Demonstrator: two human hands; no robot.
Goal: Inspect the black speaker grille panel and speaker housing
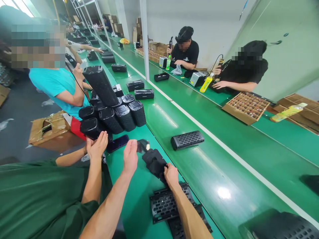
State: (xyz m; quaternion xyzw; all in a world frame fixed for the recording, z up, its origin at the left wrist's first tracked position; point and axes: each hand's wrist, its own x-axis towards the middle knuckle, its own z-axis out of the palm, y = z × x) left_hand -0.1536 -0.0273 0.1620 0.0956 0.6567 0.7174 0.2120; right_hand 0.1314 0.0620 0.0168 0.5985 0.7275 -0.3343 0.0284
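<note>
My right hand (171, 175) is closed on the near end of a soft black piece (154, 161) that lies on the green conveyor belt (199, 172). My left hand (130, 156) hovers edge-on just left of it, fingers stretched out and holding nothing, beside a small black item with a pale tip (144, 145). Black perforated grille panels (163, 203) lie under my right forearm. A finished black speaker (187, 139) rests on the belt further right.
A co-worker in a green shirt at my left has a hand (97, 146) near a pile of black speaker housings (117, 116) and a phone (117, 143). Other people sit along the line. Cardboard trays (246, 107) and bottles stand across the belt.
</note>
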